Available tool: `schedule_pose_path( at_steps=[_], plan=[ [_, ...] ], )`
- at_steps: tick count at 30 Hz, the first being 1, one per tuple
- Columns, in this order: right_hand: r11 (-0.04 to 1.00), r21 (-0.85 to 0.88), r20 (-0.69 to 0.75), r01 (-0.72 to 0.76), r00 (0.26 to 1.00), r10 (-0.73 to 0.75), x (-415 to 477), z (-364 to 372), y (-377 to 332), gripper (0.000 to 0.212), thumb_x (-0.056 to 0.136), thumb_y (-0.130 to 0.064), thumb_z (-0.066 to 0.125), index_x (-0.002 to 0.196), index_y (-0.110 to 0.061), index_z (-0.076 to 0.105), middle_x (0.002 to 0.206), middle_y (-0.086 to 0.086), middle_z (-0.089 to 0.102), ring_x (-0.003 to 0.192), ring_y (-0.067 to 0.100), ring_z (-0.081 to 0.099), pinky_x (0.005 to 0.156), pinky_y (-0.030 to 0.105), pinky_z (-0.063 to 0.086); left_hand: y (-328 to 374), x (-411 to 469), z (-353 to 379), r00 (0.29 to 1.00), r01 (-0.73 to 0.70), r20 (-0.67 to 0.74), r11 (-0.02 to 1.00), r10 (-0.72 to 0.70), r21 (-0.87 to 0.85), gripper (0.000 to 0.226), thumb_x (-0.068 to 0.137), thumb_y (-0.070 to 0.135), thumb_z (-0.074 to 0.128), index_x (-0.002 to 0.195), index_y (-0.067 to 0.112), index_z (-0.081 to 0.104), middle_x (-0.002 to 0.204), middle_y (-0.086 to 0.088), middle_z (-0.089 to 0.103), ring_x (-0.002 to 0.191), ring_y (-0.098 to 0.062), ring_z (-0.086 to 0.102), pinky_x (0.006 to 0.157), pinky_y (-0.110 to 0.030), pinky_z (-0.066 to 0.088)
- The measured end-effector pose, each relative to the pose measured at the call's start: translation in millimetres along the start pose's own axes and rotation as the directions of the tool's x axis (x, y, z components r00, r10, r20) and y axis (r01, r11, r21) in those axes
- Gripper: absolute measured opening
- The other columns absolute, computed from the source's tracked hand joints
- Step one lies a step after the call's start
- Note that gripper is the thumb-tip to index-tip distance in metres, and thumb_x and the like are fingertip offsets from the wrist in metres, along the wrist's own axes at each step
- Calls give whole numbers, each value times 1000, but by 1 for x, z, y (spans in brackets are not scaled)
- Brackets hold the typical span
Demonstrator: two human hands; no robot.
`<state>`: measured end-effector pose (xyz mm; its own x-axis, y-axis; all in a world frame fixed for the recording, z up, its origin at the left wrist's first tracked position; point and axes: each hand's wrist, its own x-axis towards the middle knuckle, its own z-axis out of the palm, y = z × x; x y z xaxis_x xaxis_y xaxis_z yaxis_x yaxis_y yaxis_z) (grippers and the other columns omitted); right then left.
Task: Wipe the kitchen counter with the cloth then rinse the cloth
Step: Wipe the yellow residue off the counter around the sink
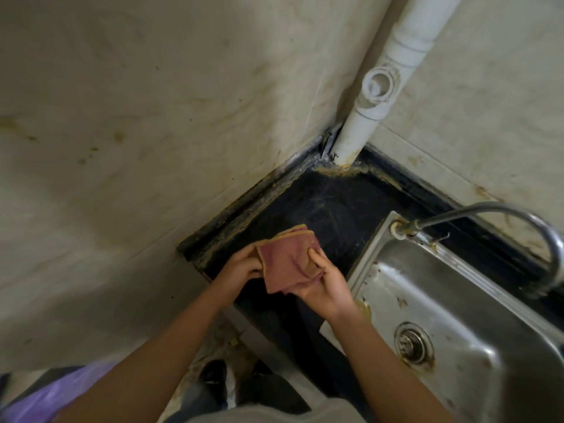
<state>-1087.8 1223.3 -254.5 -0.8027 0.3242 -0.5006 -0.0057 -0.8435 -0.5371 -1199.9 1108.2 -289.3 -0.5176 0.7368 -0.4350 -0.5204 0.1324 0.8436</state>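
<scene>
Head view shows both hands gripping the folded pink cloth [290, 261] over the front left part of the dark worktop [329, 209]. The left hand [241, 267] curls round its left edge, and the right hand [323, 288] pinches it with the thumb on top. Wiping looks not yet begun. A flat, tight pad would serve best, pressed down firmly and drawn from the grimy back corner by the pipe [381, 87] toward the sink [378, 239] on the right, ready for rinsing.
</scene>
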Motion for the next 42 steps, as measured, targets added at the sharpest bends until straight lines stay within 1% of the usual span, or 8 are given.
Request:
schedule_pose_path(
  at_steps=[4, 9, 15, 20, 23, 29, 36, 42],
  plan=[
    [970, -203, -101, 136, 982, -159, -10, 5, -12, 15, 88, -11, 51, 100, -18, 56, 96, 6, 64, 85, 17, 63, 66, 28, 54, 19, -4, 8, 993, 112, -1, 975, -114, -194, 14, 77, 9, 59, 90, 15, 60, 63, 2, 66, 66, -14, 59, 62, -27, 44],
    [827, -520, -146, 215, 931, -334, -18, 4, -5, 18, 94, -5, 45, 94, -18, 56, 92, 4, 62, 85, 16, 60, 72, 26, 50, 19, -11, 19, 994, 0, -100, 949, 33, 314, 14, 86, 8, 61, 81, 22, 60, 75, 3, 61, 68, -8, 56, 61, -19, 44],
    [763, -613, -277, 204, 849, -450, -16, -8, -9, 37, 94, -19, 51, 130, -21, 45, 121, 6, 52, 108, 21, 53, 88, 35, 46, 24, -3, 25, 980, 77, -200, 961, -22, 267, 14, 88, 9, 59, 76, 15, 56, 69, -4, 60, 57, -10, 58, 52, -19, 50],
    [-271, -963, 131, 2, 878, -460, -17, -42, 24, 72, 78, -65, 44, 140, -28, 38, 150, 8, 28, 139, 29, 23, 110, 43, 24, 15, 7, 21, 905, 341, -302, 935, -300, 93, 3, 88, 7, 55, 87, 5, 56, 69, -9, 60, 50, -12, 60, 42, -16, 48],
    [-475, -878, 275, 60, 875, -398, -10, -41, 52, 66, 66, -62, 49, 112, -17, 63, 108, 10, 62, 98, 32, 61, 72, 42, 52, 7, 10, 16, 866, 385, -353, 923, -355, 18, 15, 88, 6, 55, 102, 0, 53, 70, -12, 60, 41, -14, 60, 35, -16, 45],
    [-283, -938, 303, 202, 874, -379, 13, -44, 40, 18, 78, -9, 65, 94, -5, 73, 101, 7, 68, 97, 17, 61, 82, 24, 49, 8, 6, 9, 860, 404, -380, 909, -341, 99, 10, 89, 13, 55, 89, 3, 56, 68, -12, 61, 37, -13, 60, 36, -16, 46],
    [495, -863, -102, 102, 925, -367, 15, -12, -45, 25, 92, -2, 50, 71, -3, 64, 42, -14, 58, 42, -7, 50, 54, 12, 44, 9, 2, 1, 888, 389, -321, 909, -328, 149, 45, 95, 48, 36, 102, 7, 54, 88, -7, 60, 74, -21, 59, 61, -27, 46],
    [380, -892, 15, 245, 857, -515, 5, 17, -120, 28, 95, -10, 48, 69, -15, 60, 60, -3, 61, 57, 6, 55, 61, 21, 44, 13, 1, 0, 906, 351, -323, 912, -274, 210, 38, 97, 43, 37, 102, 9, 54, 86, -5, 60, 71, -19, 58, 62, -27, 44]
  ],
)
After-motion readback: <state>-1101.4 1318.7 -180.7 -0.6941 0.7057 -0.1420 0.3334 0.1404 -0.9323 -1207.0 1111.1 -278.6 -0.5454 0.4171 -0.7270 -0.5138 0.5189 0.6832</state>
